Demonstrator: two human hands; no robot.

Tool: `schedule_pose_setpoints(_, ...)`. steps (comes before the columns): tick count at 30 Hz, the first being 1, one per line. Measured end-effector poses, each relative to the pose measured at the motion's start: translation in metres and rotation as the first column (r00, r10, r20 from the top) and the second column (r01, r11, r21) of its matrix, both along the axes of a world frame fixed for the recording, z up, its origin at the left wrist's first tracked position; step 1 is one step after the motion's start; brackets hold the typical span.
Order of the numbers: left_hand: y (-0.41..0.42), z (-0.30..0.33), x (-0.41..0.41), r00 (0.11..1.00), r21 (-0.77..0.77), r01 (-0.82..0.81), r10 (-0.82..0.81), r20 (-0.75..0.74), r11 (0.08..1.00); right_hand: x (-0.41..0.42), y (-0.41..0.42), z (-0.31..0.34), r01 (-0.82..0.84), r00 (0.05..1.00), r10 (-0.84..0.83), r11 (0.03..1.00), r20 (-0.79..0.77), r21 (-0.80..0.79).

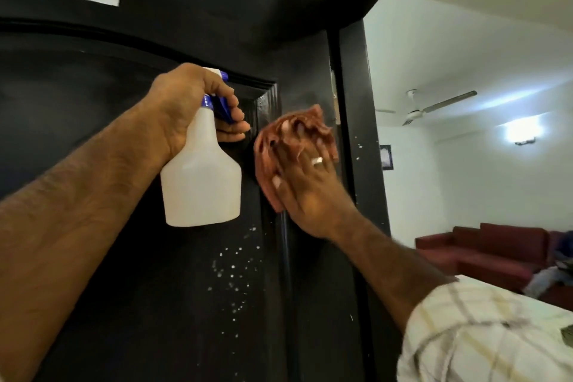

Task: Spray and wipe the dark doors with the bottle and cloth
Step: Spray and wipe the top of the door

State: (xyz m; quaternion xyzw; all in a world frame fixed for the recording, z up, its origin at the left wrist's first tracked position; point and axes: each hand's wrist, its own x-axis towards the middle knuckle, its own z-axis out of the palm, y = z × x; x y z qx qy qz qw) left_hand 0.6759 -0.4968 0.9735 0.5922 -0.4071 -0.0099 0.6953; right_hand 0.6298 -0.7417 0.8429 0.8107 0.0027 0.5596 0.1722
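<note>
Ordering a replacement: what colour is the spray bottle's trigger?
Blue, on a white spray bottle; head view.

Left hand [189, 105] gripping, right hand [305, 192] flat

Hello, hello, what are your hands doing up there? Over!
Left hand grips spray bottle. Right hand presses cloth on dark door. Droplets unwiped below. Nothing blocking.

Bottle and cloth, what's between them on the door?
Head view: only bare dark door, a raised panel moulding strip, shows between bottle and cloth.
</note>
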Motion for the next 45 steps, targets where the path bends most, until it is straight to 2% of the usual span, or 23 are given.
schedule_pose_setpoints(2, -0.009, -0.008, -0.002, 1.0, -0.001, 0.007, -0.007, -0.022, 1.0, -0.013, -0.021, -0.032, -0.03, 0.999, 0.028, 0.996, -0.025, -0.081)
schedule_pose_setpoints(5, -0.019, -0.023, -0.002, 0.999, 0.034, 0.007, -0.006, -0.039, 0.999, -0.022, -0.053, -0.041, -0.026, 0.999, 0.029, 0.995, 0.031, -0.095)
schedule_pose_setpoints(11, -0.024, -0.029, -0.006, 0.999, 0.043, -0.034, 0.036, -0.04, 0.999, -0.003, -0.039, 0.047, -0.021, 0.994, 0.002, 0.985, 0.111, 0.169)
schedule_pose_setpoints(13, -0.024, -0.027, -0.008, 0.998, 0.037, -0.052, 0.053, -0.022, 0.998, 0.007, -0.023, 0.067, -0.007, 0.993, -0.018, 0.978, 0.119, 0.207)
schedule_pose_setpoints(15, -0.023, -0.03, -0.01, 0.998, 0.024, -0.069, 0.069, -0.012, 0.997, 0.011, -0.014, 0.061, 0.001, 0.994, -0.018, 0.987, 0.109, 0.161)
schedule_pose_setpoints(20, -0.02, -0.05, -0.012, 0.994, 0.035, -0.088, 0.09, -0.063, 0.995, -0.005, -0.022, -0.022, -0.055, 0.998, 0.054, 0.986, -0.014, -0.159)
schedule_pose_setpoints(22, -0.02, -0.061, -0.015, 0.993, 0.04, -0.085, 0.088, -0.085, 0.996, -0.012, -0.038, -0.048, -0.053, 0.997, 0.043, 0.978, -0.057, -0.203)
schedule_pose_setpoints(24, -0.017, -0.074, -0.017, 0.991, 0.063, -0.083, 0.089, -0.103, 0.995, -0.018, -0.056, -0.046, -0.051, 0.999, 0.051, 0.976, -0.003, -0.213)
schedule_pose_setpoints(27, -0.011, -0.091, -0.018, 0.987, 0.089, -0.095, 0.105, -0.118, 0.991, -0.02, -0.069, 0.0, -0.04, 0.992, 0.049, 0.996, 0.117, -0.081)
schedule_pose_setpoints(31, -0.003, -0.102, -0.02, 0.978, 0.105, -0.167, 0.179, -0.111, 0.98, -0.007, -0.05, 0.073, -0.063, 0.989, 0.037, 0.98, 0.141, 0.186)
schedule_pose_setpoints(34, 0.004, -0.105, -0.021, 0.97, 0.088, -0.202, 0.211, -0.122, 0.976, 0.005, -0.032, 0.082, -0.096, 0.985, 0.059, 0.967, 0.159, 0.237)
schedule_pose_setpoints(36, 0.011, -0.107, -0.02, 0.968, 0.068, -0.198, 0.206, -0.143, 0.978, 0.005, -0.028, 0.065, -0.091, 0.984, 0.064, 0.983, 0.164, 0.161)
schedule_pose_setpoints(38, 0.015, -0.109, -0.019, 0.969, 0.06, -0.189, 0.196, -0.15, 0.98, 0.004, -0.026, 0.031, -0.077, 0.988, 0.074, 0.997, 0.132, 0.021)
schedule_pose_setpoints(41, 0.018, -0.107, -0.019, 0.972, 0.037, -0.178, 0.182, -0.15, 0.983, -0.003, -0.021, -0.042, -0.088, 0.996, 0.083, 0.973, -0.032, -0.213)
schedule_pose_setpoints(43, 0.017, -0.105, -0.018, 0.975, 0.025, -0.17, 0.172, -0.141, 0.985, -0.013, -0.028, -0.084, -0.112, 0.987, 0.07, 0.944, -0.145, -0.312)
schedule_pose_setpoints(45, 0.017, -0.102, -0.018, 0.976, 0.026, -0.177, 0.179, -0.125, 0.984, -0.022, -0.042, -0.089, -0.116, 0.986, 0.061, 0.924, -0.158, -0.365)
